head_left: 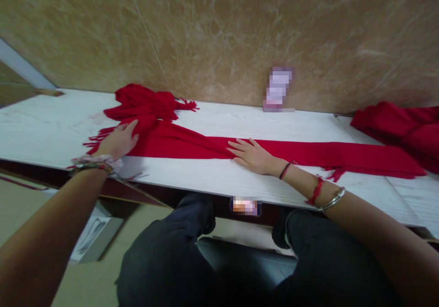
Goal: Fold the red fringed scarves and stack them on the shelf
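A long red fringed scarf (181, 143) lies lengthwise along the white table, folded into a narrow band. Near its left fringe my left hand (120, 140) rests on the cloth, its thumb and forefinger apart; some of its other fingers are partly hidden. My right hand (252, 156) lies flat across the scarf's middle, fingers spread, with the wrist over the near edge of the band. Between the two hands the upper layer forms a slanting crease. Behind my left hand sits a crumpled red fringed cloth (144, 101), touching the scarf.
More red cloth (401, 129) is heaped at the right end of the white table (206, 179). A brown marbled wall (219, 33) runs along the back, with a blurred-out upright item (278, 87) against it. Below the front edge are my legs and a white box (98, 236).
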Available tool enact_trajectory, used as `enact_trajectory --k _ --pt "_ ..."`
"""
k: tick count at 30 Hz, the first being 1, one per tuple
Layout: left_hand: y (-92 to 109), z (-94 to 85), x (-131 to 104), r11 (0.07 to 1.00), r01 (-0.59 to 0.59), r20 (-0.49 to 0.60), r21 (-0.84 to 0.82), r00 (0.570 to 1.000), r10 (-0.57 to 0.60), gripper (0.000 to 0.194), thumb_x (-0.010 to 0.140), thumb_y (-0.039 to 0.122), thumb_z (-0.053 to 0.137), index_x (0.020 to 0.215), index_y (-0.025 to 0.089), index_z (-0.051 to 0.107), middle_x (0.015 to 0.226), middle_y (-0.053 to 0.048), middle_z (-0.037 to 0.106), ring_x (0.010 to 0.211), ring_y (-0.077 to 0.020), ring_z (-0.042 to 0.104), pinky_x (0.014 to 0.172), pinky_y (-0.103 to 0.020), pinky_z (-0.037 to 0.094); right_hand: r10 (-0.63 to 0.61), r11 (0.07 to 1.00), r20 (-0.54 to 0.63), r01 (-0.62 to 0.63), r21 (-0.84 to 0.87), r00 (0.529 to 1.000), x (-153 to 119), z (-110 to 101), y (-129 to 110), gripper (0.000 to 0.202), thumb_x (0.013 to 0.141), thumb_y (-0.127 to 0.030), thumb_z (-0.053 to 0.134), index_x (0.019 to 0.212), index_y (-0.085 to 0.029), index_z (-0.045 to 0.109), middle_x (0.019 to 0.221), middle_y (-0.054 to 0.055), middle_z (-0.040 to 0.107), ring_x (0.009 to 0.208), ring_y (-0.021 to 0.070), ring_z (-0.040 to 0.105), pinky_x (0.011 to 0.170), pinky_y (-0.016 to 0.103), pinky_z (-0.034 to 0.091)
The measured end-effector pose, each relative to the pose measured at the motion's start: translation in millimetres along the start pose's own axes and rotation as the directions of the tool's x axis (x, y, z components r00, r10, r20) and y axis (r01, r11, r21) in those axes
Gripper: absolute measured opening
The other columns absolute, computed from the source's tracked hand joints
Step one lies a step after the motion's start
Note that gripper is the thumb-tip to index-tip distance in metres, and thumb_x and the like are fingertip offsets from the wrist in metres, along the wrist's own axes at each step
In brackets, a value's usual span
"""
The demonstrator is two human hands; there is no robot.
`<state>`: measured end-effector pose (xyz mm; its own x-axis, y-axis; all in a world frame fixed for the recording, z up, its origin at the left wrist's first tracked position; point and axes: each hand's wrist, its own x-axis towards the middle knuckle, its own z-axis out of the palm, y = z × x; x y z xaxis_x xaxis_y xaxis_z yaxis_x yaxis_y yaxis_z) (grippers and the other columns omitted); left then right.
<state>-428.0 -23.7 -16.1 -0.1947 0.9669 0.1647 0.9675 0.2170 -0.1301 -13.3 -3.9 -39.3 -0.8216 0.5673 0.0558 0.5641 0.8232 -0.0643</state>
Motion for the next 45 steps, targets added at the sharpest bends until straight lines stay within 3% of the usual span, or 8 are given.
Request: enact_trajectory --k 7,13,16,19,25,32,40,45 --pt "7.7 -40.2 -9.7 0.993 0.083 -0.031 0.086 0.996 -0.080 0.055 0.094 0.025 0.020 0.147 0.016 0.015 0.123 -0.021 0.049 0.104 -0.0337 0.058 0.082 -0.044 0.047 0.006 0.999 -0.023 -0.007 -0.038 1.000 -0.6 0.5 0.4 0.050 0.098 -0.040 0.021 0.143 -0.023 0.036 0.151 0.005 0.029 0.139 0.0258 0.024 0.110 0.053 0.022" --pt "-31.2 -55.9 -3.7 0.959 0.278 -0.112 0.056 0.956 -0.270 0.053 0.094 0.023 0.023 0.147 0.023 0.019 0.137 -0.016 0.039 0.115 -0.0312 0.049 0.088 -0.045 0.046 0.016 0.999 -0.030 -0.016 -0.032 0.999 -1.3 1.6 -0.8 0.050 0.098 -0.040 0.022 0.143 -0.024 0.035 0.150 0.005 0.031 0.139 0.0255 0.025 0.110 0.053 0.023" --pt "-32.0 -45.5 -0.5 0.985 0.159 0.017 0.073 0.987 -0.161 0.050 0.095 0.024 0.028 0.144 0.019 0.027 0.150 -0.016 0.023 0.132 -0.0398 0.026 0.098 -0.063 0.030 0.013 1.000 -0.033 -0.014 -0.023 0.999 -1.7 1.8 -1.1 0.050 0.098 -0.039 0.020 0.143 -0.025 0.035 0.150 0.004 0.031 0.139 0.0253 0.025 0.109 0.053 0.023" --pt "-8.6 -33.3 7.9 0.994 -0.100 -0.046 0.051 0.994 0.103 0.052 0.094 0.022 0.028 0.145 0.015 0.024 0.153 -0.019 0.011 0.138 -0.0406 0.012 0.101 -0.067 0.021 0.013 0.999 -0.036 -0.014 -0.029 0.999 -1.9 3.1 -0.2 0.049 0.098 -0.038 0.021 0.143 -0.025 0.036 0.150 0.004 0.032 0.138 0.0261 0.026 0.109 0.054 0.024" --pt "40.7 -29.9 27.5 0.766 -0.641 0.189 0.034 0.757 0.625 0.056 0.077 0.011 0.039 0.131 0.018 0.049 0.130 -0.008 0.055 0.123 -0.0201 0.045 0.105 -0.035 0.032 0.009 0.999 -0.051 -0.011 -0.035 0.999 -2.6 4.0 0.3 0.048 0.097 -0.037 0.025 0.141 -0.024 0.038 0.149 0.005 0.034 0.137 0.0271 0.029 0.108 0.055 0.026" --pt "28.9 -60.8 10.5 0.785 -0.603 0.163 0.138 0.796 0.583 0.032 0.083 0.017 0.037 0.104 0.011 0.061 0.103 -0.010 0.062 0.096 -0.0198 0.056 0.090 -0.030 0.042 0.020 0.999 -0.124 -0.026 -0.043 0.992 -4.9 1.1 -3.9 0.043 0.096 -0.027 0.032 0.135 -0.022 0.047 0.143 0.007 0.044 0.134 0.0259 0.036 0.107 0.052 0.031" --pt "12.7 -29.8 -29.6 0.814 -0.573 0.315 0.094 0.793 0.522 0.035 0.085 0.010 0.034 0.112 0.009 0.056 0.112 -0.012 0.059 0.102 -0.0187 0.054 0.094 -0.030 0.040 -0.089 0.994 -0.084 0.083 -0.070 0.993 -6.6 -1.9 1.3 0.042 0.096 -0.023 0.032 0.136 -0.022 0.047 0.143 0.009 0.044 0.133 0.0226 0.037 0.107 0.048 0.032" --pt "34.5 -41.6 -29.7 0.825 -0.559 0.271 0.082 0.809 0.522 0.045 0.081 0.011 0.038 0.122 0.010 0.054 0.122 -0.013 0.056 0.108 -0.0224 0.054 0.096 -0.035 0.039 -0.091 0.995 -0.052 0.088 -0.042 0.995 -6.5 -4.3 2.7 0.044 0.097 -0.028 0.029 0.139 -0.023 0.042 0.146 0.009 0.039 0.136 0.0222 0.032 0.108 0.048 0.029"
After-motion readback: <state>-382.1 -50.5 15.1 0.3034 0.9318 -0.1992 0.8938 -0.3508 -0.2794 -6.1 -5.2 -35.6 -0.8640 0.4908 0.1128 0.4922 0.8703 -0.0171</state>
